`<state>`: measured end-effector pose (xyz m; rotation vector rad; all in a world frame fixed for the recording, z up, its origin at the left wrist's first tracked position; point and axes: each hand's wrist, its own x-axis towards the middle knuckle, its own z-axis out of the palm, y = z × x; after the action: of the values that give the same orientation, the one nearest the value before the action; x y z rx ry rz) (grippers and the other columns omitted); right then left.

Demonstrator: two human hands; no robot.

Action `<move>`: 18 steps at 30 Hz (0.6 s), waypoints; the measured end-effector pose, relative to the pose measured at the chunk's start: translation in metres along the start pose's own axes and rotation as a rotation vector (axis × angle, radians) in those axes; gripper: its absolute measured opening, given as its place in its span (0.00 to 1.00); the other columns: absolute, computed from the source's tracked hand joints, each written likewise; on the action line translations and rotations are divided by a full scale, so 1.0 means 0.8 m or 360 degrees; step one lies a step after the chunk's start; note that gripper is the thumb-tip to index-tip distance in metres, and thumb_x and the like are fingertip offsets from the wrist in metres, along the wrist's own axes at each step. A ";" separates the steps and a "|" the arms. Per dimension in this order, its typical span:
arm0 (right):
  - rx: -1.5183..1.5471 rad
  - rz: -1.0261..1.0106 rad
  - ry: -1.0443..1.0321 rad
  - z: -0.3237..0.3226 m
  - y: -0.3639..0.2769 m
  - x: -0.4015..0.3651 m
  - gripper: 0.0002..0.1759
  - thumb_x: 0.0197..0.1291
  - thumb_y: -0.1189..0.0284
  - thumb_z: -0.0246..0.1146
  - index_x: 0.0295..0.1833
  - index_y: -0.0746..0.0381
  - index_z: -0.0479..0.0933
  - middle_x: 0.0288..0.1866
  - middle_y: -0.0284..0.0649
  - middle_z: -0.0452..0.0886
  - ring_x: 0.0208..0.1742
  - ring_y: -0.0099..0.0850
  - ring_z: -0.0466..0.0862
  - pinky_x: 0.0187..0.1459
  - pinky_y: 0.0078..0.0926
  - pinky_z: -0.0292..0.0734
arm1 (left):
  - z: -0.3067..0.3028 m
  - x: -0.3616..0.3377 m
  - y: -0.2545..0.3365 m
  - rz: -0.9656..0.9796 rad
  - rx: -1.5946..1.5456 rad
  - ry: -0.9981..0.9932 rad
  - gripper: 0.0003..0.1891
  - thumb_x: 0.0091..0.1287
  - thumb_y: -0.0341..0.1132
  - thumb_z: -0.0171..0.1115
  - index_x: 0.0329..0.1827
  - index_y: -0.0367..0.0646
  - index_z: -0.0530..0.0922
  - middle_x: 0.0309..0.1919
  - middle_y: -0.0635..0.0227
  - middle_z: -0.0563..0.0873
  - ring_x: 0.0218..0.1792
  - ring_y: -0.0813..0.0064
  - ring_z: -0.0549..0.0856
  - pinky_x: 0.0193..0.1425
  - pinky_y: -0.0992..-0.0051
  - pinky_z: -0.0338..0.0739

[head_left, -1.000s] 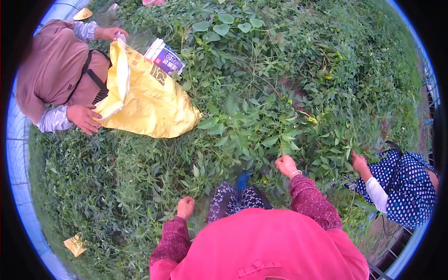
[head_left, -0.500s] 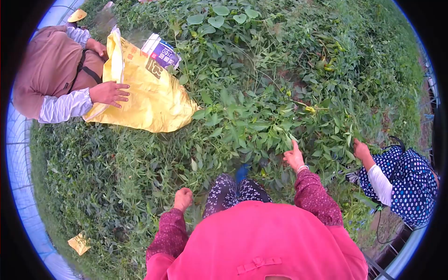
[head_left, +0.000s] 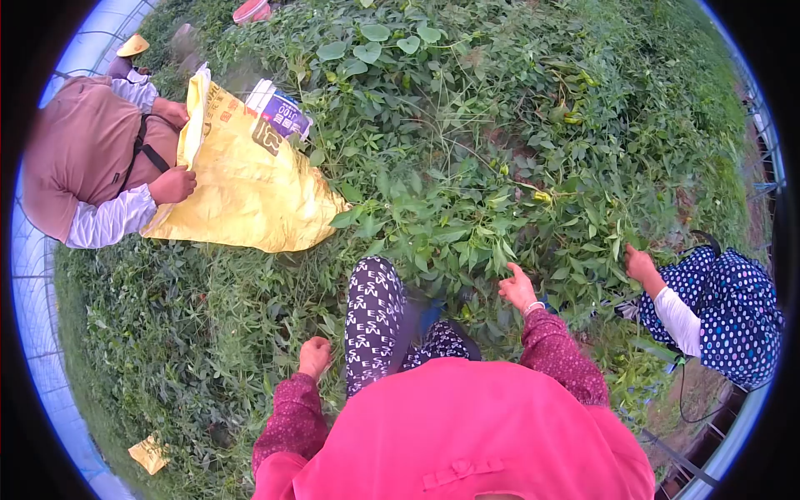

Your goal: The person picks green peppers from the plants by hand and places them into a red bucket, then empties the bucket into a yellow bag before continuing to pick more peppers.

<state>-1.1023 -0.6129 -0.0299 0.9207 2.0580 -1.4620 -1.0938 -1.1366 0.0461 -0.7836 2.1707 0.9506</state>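
My left hand point(head_left: 314, 357) is curled closed beside my left leg, over the green plants, and nothing shows sticking out of it. My right hand point(head_left: 517, 287) has its index finger stretched out at the edge of leafy plants point(head_left: 467, 229), the other fingers partly curled; I see nothing held in it. Beyond it, a yellow-green pepper point(head_left: 542, 197) hangs among the leaves. My patterned trousers point(head_left: 375, 317) show between my hands, left knee raised.
At the left a person in brown point(head_left: 92, 158) holds a large yellow sack point(head_left: 250, 196) by its mouth. Behind it sits a white-and-purple bucket point(head_left: 283, 112). On the right, another person's hand point(head_left: 640, 265) touches the foliage. Farther off are a straw hat point(head_left: 133, 46) and a pink bucket point(head_left: 252, 11).
My left knee has risen and come forward. Both my hands have shifted slightly left and downward in view. The person at the left has closed a spread hand on the sack's edge.
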 end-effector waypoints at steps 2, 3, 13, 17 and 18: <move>0.0022 -0.0015 0.0002 0.004 0.002 0.000 0.35 0.56 0.78 0.58 0.70 0.59 0.56 0.34 0.38 0.80 0.29 0.25 0.81 0.30 0.22 0.75 | -0.009 0.005 0.008 0.0011 0.0031 0.0023 0.09 0.59 0.30 0.55 0.38 0.36 0.81 0.27 0.61 0.84 0.24 0.73 0.84 0.26 0.74 0.79; 0.0033 -0.0027 -0.0002 0.007 0.004 0.003 0.35 0.56 0.78 0.58 0.70 0.59 0.56 0.33 0.38 0.80 0.29 0.25 0.81 0.30 0.22 0.75 | -0.010 0.011 0.011 0.0038 0.0073 0.0044 0.09 0.59 0.30 0.55 0.37 0.35 0.81 0.26 0.61 0.84 0.23 0.73 0.84 0.26 0.74 0.79; -0.0015 -0.0192 0.0103 0.055 0.004 0.052 0.43 0.54 0.80 0.60 0.74 0.57 0.49 0.35 0.42 0.81 0.31 0.27 0.81 0.35 0.24 0.76 | -0.023 0.130 0.035 0.0103 0.0323 -0.0176 0.11 0.60 0.33 0.55 0.40 0.35 0.80 0.25 0.62 0.84 0.23 0.72 0.84 0.27 0.73 0.78; -0.0217 -0.0179 0.0226 0.096 0.022 0.089 0.35 0.55 0.71 0.63 0.69 0.61 0.59 0.38 0.44 0.82 0.32 0.29 0.82 0.37 0.26 0.76 | -0.011 0.178 0.103 0.0208 0.0330 -0.0259 0.12 0.60 0.33 0.55 0.41 0.35 0.80 0.28 0.61 0.84 0.26 0.70 0.85 0.32 0.71 0.79; -0.0295 -0.0154 0.0200 0.105 0.032 0.106 0.33 0.56 0.69 0.63 0.67 0.62 0.62 0.39 0.44 0.82 0.32 0.29 0.82 0.38 0.27 0.76 | -0.012 0.197 0.110 0.0250 0.0338 -0.0280 0.12 0.60 0.33 0.55 0.41 0.36 0.80 0.29 0.60 0.85 0.28 0.68 0.85 0.34 0.70 0.79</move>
<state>-1.1421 -0.6644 -0.1326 0.8691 2.3140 -1.2621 -1.2581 -1.1361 -0.0292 -0.4177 2.1568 0.8145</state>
